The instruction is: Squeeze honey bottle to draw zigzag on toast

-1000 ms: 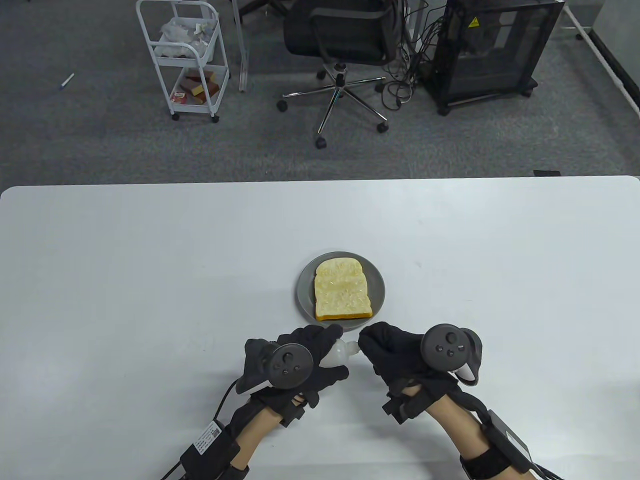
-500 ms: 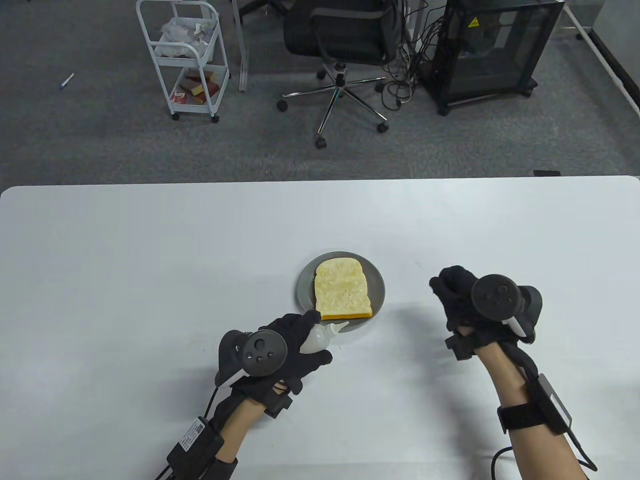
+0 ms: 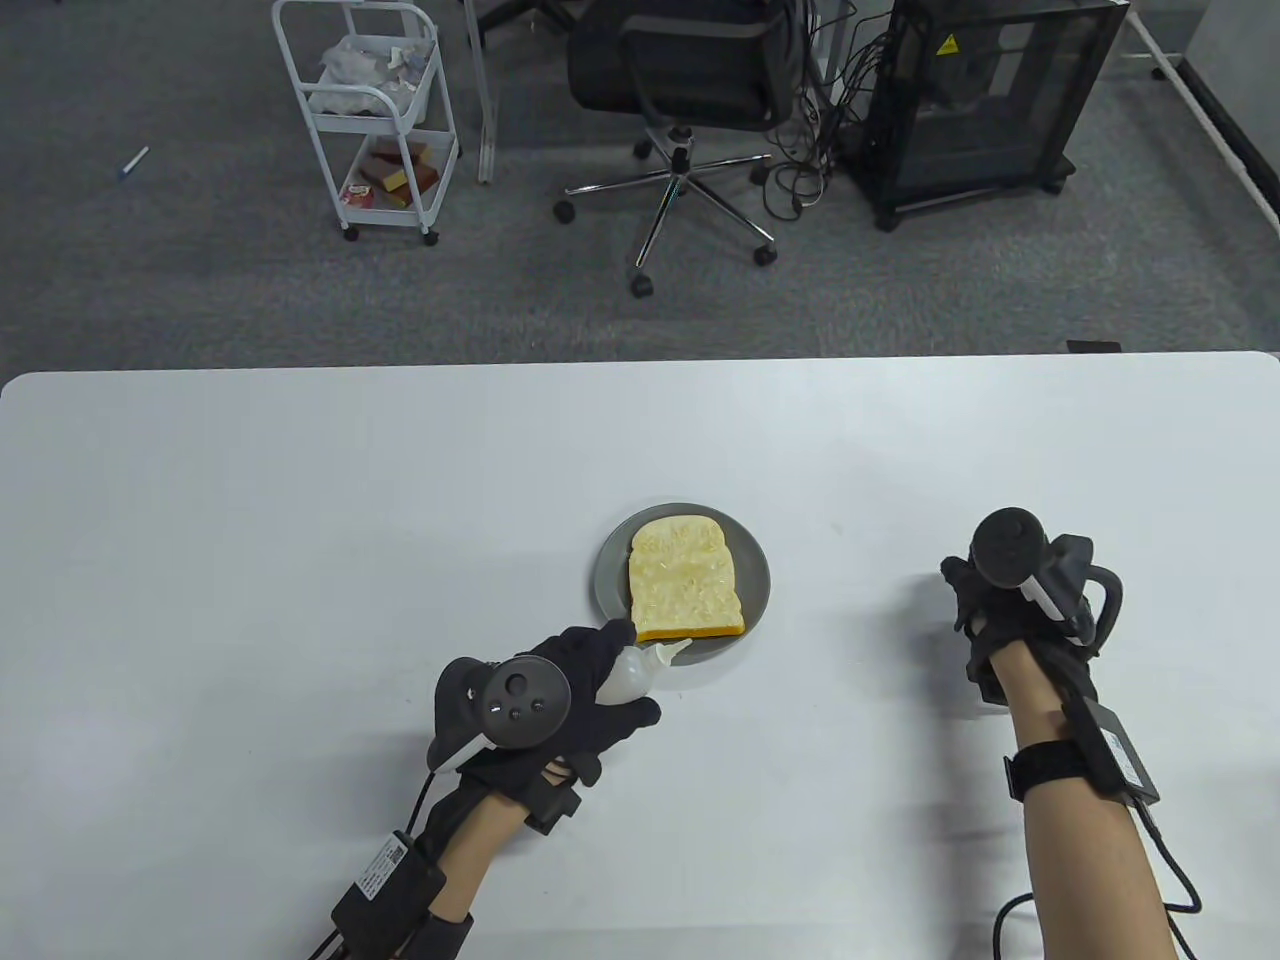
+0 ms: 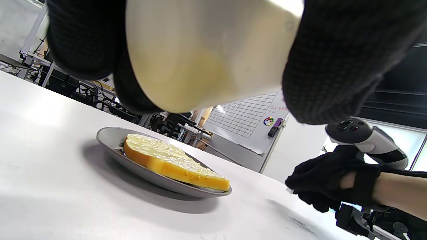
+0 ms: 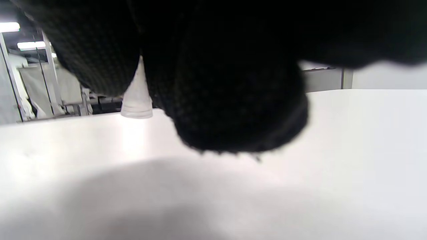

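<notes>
A slice of toast with a glossy top lies on a grey plate at the table's middle. My left hand grips a soft whitish honey bottle on its side, just in front of the plate. Its bare nozzle points at the toast's near edge. In the left wrist view the bottle fills the top, above the toast. My right hand is low over the table to the right of the plate. In the right wrist view its fingers pinch a small clear cone-shaped cap.
The white table stretches wide to both sides and behind the plate. Beyond its far edge stand a white cart, an office chair and a black cabinet on the floor.
My right hand pulled the cap off the nozzle and carried it right, away from the bottle, then down toward the table. My left hand shifted the bottle slightly left and toward the plate.
</notes>
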`<state>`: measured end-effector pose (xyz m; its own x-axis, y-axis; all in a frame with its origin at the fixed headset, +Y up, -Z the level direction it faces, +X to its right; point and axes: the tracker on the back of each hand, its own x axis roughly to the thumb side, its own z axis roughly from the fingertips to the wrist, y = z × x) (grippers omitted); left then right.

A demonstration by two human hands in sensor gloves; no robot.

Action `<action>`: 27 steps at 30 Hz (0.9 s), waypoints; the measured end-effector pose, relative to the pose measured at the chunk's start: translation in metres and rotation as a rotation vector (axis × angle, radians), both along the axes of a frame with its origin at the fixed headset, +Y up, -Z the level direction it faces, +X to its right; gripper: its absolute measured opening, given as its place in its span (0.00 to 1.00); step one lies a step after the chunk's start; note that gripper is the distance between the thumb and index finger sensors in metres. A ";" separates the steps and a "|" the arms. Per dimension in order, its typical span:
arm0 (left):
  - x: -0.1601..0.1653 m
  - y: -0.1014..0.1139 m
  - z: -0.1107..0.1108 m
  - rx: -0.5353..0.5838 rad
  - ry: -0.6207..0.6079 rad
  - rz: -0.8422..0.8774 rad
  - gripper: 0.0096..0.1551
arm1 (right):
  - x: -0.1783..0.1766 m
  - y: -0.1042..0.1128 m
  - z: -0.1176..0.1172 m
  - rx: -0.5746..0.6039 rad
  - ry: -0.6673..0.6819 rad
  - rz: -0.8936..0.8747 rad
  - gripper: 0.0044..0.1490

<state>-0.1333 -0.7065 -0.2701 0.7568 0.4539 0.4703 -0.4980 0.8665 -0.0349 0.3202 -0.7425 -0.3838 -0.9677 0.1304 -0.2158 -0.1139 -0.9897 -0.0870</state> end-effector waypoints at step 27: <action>0.008 -0.001 0.007 -0.113 -0.066 0.288 0.48 | -0.161 0.076 0.102 0.165 0.652 -0.549 0.46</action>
<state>-0.1257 -0.7074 -0.2631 0.5592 0.6971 0.4487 -0.7155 0.6793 -0.1635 0.1595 -0.6668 -0.2815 -0.6827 0.5961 0.4226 -0.6491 -0.7604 0.0239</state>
